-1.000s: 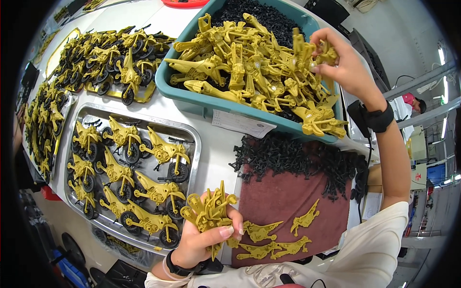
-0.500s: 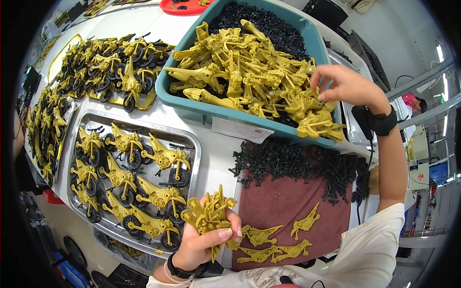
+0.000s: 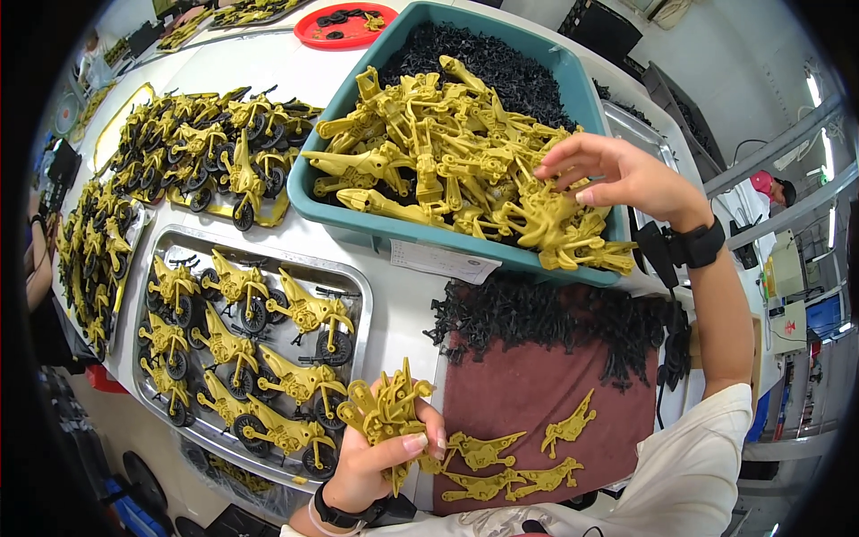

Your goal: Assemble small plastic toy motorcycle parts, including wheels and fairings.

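My left hand (image 3: 369, 467) is closed around a bunch of yellow plastic toy motorcycle body parts (image 3: 386, 407), in front of the cloth's left side. Over the right side of a teal bin (image 3: 344, 222), my right hand (image 3: 637, 181) has its fingers curved and apart from the thumb. Nothing shows in its grasp; its fingertips are at the heap of yellow body parts (image 3: 465, 152). Several more yellow parts (image 3: 483, 450) lie on the dark red cloth (image 3: 537, 394) beside my left hand. Small black plastic parts (image 3: 555, 322) are piled along the cloth's far edge.
A metal tray (image 3: 362, 309) at the left carries several yellow toy motorcycles with black wheels. Behind it, more assembled motorcycles (image 3: 201, 143) are heaped. The bin also contains black parts (image 3: 483, 67). A red round tray (image 3: 309, 34) sits at the back. Another person's arm (image 3: 39, 259) shows far left.
My right hand has moved slightly left and down over the yellow heap, its fingers stretching out a little. My left hand keeps its bunch almost in place. The whole view has shifted slightly.
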Demonstrator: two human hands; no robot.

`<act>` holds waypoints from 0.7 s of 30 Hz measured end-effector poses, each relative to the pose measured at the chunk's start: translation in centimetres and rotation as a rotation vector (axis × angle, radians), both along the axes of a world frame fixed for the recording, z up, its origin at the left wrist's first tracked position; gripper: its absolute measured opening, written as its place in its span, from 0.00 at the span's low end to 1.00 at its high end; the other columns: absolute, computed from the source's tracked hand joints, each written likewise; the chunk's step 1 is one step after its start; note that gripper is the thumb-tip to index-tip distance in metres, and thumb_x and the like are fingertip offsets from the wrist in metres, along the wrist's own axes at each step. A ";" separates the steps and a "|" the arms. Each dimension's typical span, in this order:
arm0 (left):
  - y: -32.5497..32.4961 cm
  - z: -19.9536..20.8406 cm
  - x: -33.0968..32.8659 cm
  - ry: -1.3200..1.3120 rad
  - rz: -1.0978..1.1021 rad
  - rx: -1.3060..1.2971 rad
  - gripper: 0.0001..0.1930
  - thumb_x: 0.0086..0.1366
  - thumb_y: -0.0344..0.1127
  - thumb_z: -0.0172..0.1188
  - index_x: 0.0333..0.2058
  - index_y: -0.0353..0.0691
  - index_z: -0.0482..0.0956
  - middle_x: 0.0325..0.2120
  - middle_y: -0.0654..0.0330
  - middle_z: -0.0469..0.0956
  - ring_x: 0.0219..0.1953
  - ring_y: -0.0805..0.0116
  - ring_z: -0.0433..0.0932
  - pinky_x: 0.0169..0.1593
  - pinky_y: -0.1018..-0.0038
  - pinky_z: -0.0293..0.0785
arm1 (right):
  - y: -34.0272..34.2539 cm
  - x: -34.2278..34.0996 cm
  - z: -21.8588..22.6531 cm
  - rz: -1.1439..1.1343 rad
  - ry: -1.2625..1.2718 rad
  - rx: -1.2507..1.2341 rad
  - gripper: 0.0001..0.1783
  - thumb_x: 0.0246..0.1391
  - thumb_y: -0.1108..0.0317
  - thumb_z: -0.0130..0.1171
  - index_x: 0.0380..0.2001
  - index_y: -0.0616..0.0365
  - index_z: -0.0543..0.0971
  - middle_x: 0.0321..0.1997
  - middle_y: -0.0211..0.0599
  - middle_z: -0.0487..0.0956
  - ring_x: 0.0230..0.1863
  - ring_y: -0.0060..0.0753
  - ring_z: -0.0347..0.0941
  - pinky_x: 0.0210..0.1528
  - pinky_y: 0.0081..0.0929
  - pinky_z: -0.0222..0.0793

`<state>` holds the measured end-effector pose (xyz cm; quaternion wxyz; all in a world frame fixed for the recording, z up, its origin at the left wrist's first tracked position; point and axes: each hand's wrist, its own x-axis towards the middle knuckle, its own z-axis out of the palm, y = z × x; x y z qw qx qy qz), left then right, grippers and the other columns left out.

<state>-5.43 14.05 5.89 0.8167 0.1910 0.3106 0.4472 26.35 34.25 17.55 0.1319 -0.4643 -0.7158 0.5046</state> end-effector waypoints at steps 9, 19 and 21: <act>0.2 -0.3 -0.5 -0.077 -0.070 -0.003 0.24 0.57 0.28 0.57 0.52 0.34 0.61 0.32 0.51 0.75 0.35 0.65 0.75 0.42 0.69 0.73 | -0.6 -1.3 -1.2 -0.104 -0.719 0.197 0.17 0.47 0.66 0.65 0.42 0.58 0.79 0.38 0.45 0.81 0.41 0.39 0.78 0.44 0.32 0.73; 0.1 0.2 -0.4 -0.081 -0.060 -0.001 0.23 0.58 0.27 0.56 0.52 0.34 0.61 0.32 0.52 0.75 0.35 0.66 0.75 0.43 0.69 0.73 | 0.7 0.0 -2.1 0.019 -0.718 0.293 0.18 0.47 0.63 0.65 0.43 0.55 0.79 0.36 0.43 0.81 0.39 0.43 0.78 0.42 0.36 0.72; 0.3 0.2 -0.4 -0.044 -0.095 -0.011 0.23 0.58 0.28 0.56 0.51 0.34 0.62 0.32 0.52 0.75 0.35 0.66 0.75 0.42 0.69 0.73 | 1.0 0.5 -2.3 0.066 -0.675 0.354 0.15 0.47 0.64 0.64 0.39 0.56 0.78 0.30 0.40 0.80 0.34 0.40 0.78 0.38 0.36 0.70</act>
